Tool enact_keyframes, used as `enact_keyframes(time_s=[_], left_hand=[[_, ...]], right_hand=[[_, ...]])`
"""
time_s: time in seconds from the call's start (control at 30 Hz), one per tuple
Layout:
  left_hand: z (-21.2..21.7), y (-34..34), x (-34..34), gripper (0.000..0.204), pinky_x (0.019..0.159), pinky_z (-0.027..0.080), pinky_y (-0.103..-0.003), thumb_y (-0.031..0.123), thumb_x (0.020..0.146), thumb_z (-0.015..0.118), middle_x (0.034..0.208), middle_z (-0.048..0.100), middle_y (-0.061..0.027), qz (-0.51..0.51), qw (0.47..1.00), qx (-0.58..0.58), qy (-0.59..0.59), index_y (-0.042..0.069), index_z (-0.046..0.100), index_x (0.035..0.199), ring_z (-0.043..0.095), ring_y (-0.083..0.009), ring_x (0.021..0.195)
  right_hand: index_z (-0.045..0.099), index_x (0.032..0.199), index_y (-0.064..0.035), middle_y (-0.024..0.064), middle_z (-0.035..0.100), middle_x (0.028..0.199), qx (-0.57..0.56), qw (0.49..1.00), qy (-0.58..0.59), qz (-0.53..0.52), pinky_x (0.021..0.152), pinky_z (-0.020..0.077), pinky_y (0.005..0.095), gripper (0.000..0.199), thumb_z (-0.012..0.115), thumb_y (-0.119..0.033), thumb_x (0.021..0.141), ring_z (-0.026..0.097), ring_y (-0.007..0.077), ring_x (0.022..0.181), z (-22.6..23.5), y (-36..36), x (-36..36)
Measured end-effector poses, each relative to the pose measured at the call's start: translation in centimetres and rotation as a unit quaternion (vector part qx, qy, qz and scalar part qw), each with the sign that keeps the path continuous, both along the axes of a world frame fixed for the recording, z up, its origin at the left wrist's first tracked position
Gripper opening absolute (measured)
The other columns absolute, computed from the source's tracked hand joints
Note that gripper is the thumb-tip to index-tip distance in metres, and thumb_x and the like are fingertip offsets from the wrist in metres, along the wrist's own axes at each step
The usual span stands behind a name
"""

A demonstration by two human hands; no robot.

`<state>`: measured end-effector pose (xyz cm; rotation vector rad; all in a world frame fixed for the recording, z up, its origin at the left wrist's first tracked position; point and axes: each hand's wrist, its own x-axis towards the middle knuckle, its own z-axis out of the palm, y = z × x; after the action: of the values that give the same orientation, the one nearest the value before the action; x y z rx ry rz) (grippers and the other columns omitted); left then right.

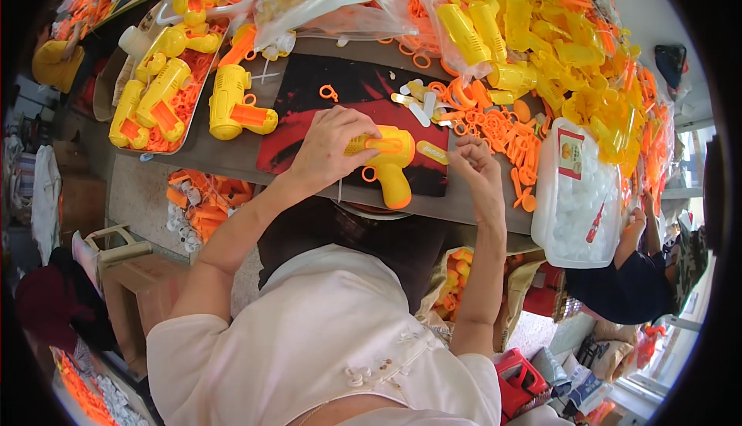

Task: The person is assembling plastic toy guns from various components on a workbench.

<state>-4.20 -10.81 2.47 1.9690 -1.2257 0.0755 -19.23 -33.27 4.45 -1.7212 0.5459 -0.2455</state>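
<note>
My left hand (338, 146) is closed around the body of a yellow plastic toy gun (393, 167). Its handle points toward me, and an orange part shows along its side. An orange ring (369, 173) sticks out beside the handle. Just right of the toy, my right hand (476, 165) pinches the end of a small yellow oblong plate (432, 152) with printing on it. The plate is apart from the toy or barely at its edge; I cannot tell which. Both lie over a black and red mat (297, 128). A loose orange ring-shaped part (328, 92) rests on this mat.
A finished-looking yellow toy gun (232, 101) lies left of the mat, beside a tray (193, 128) of similar toys. White and yellow oblong plates (420, 113), orange parts (502, 128) and yellow shells (572, 55) pile up rightward. A white tub (576, 225) stands at the right edge.
</note>
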Motion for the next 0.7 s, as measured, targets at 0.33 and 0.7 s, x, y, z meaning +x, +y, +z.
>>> enact_keyframes(time_s=[0.33,0.7], left_hand=[[0.0,0.4,0.2,0.024,0.095,0.036,-0.036,0.016,0.075,0.076,0.104,0.062,-0.0016,-0.014,0.999,-0.012,0.037,0.01,0.067,0.096,0.055,-0.0202,0.101],[0.1,0.3,0.5,0.024,0.096,0.035,-0.037,0.016,0.074,0.077,0.105,0.062,0.0005,-0.034,0.999,0.002,0.035,0.012,0.068,0.096,0.056,-0.0179,0.101]], right_hand=[[0.063,0.078,-0.0037,0.0016,0.049,0.114,0.016,0.997,0.027,0.069,0.077,0.0359,0.0234,0.016,0.072,-0.017,0.08,0.047,0.0079,0.091,-0.2,0.3,2.1],[0.067,0.08,-0.0006,0.0029,0.049,0.108,0.013,0.989,0.038,0.144,0.075,0.0439,0.0229,0.017,0.072,-0.017,0.08,0.054,0.0079,0.081,-1.0,1.2,5.0]])
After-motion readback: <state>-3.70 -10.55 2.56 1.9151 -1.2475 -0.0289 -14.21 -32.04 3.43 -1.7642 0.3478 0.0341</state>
